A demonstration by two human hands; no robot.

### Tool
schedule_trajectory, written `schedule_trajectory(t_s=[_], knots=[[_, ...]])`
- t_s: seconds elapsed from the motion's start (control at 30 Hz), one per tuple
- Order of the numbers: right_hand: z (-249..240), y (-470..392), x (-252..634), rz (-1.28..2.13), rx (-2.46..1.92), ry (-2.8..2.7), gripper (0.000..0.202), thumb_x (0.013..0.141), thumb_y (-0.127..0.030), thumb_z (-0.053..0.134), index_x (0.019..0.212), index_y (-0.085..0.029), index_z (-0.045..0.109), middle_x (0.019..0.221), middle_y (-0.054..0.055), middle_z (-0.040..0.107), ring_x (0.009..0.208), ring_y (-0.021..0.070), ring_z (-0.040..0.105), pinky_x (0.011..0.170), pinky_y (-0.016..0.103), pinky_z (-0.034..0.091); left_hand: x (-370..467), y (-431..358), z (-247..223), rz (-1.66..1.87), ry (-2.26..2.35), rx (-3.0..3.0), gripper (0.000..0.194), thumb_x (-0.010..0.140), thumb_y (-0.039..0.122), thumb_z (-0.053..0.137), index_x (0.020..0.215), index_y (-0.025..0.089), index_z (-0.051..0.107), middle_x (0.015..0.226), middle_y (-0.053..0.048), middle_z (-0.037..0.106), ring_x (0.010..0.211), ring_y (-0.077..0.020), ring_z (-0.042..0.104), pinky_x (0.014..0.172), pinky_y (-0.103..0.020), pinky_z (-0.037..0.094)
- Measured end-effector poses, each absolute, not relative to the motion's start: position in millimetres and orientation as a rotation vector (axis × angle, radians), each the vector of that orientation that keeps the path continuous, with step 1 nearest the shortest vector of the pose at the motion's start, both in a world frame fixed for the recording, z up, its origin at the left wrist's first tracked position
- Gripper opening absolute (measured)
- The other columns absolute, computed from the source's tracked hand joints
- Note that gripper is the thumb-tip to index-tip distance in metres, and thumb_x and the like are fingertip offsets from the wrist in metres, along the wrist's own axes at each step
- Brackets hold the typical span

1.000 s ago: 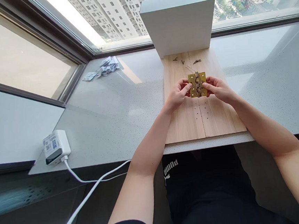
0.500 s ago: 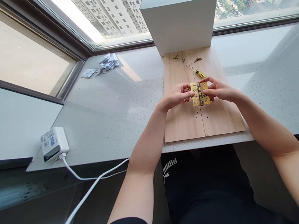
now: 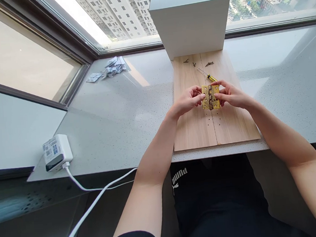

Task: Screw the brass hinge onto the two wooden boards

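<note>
Window-side counter [image 3: 148, 134], gold hinge [image 3: 210, 97] between two hands

Daylight from the tall window; buildings far below. On the speckled counter, two pale wood boards [image 3: 194, 139] lie edge to edge, long seam running away from the person. A white box [image 3: 191, 29] stands at their far end, between boards and glass.

Hinge is opened out over the boards, knuckle roughly in line with the seam, just beyond the visible small holes [image 3: 207, 119]. Whether it touches wood, cannot tell.

Left hand [image 3: 189, 100]: thumb pressed on the face of the left leaf, fingers curled behind its edge. Right hand [image 3: 232, 94]: thumb on the other leaf, forefinger reaching along the top edge. One leaf per hand; likely because a folding part sags if gripped from a single side.

Screwdriver [image 3: 212, 78] lies just beyond the hinge, tip angled away to the left, handle toward the right hand. Convenient reach, I'd judge. Loose screws [image 3: 210, 63] sit in small clusters near the box, probably set there to leave the near wood free for the hands. Paper scraps [image 3: 113, 67] and a white charger [image 3: 58, 152] well off to the left, out of the way.
</note>
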State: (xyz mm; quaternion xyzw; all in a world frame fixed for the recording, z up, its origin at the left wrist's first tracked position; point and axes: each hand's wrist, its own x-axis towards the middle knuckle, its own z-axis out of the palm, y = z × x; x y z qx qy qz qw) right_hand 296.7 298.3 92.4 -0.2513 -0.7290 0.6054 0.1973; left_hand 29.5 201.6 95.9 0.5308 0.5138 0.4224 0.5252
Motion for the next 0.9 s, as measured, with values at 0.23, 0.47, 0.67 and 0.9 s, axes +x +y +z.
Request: schedule_trajectory(t_s=[0.23,0.47,0.67,0.9], knots=[[80,278,284,1.498,-0.741,-2.128,0.075,0.11,-0.046,0.071,0.176,-0.024,0.044,0.103,0.002,0.085,0.09,0.0266,0.081,0.089,0.049,0.071,53,197,90,1.081,1.22,1.54,0.029,0.113,0.045,0.087,0.115,0.021,0.072,0.099,-0.007,0.082,0.084,-0.0191,0.076,0.073,-0.031,0.058],[73,274,278,1.393,-0.816,-2.157,0.07,0.104,-0.037,0.073,0.169,-0.021,0.054,0.102,0.003,0.085,0.095,0.0284,0.08,0.101,0.054,0.068,52,196,90,1.0,1.234,1.629,0.028,0.12,0.038,0.064,0.114,0.017,0.081,0.098,-0.008,0.081,0.083,-0.0208,0.071,0.077,-0.035,0.056],[78,264,274,1.426,-0.883,-2.053,0.031,0.116,-0.057,0.07,0.122,-0.027,0.065,0.102,0.006,0.086,0.086,0.0235,0.082,0.081,0.041,0.067,49,196,92,0.982,1.3,1.605,0.025,0.111,0.032,0.072,0.119,0.017,0.091,0.103,-0.009,0.083,0.083,-0.0219,0.072,0.074,-0.034,0.055],[80,272,276,1.346,-0.886,-1.917,0.033,0.11,-0.055,0.076,0.13,-0.033,0.061,0.102,0.001,0.075,0.085,0.0208,0.067,0.079,0.038,0.061,51,198,95,1.308,1.397,1.362,0.008,0.111,0.025,0.081,0.108,0.021,0.074,0.112,-0.007,0.08,0.099,-0.0192,0.076,0.086,-0.029,0.065]])
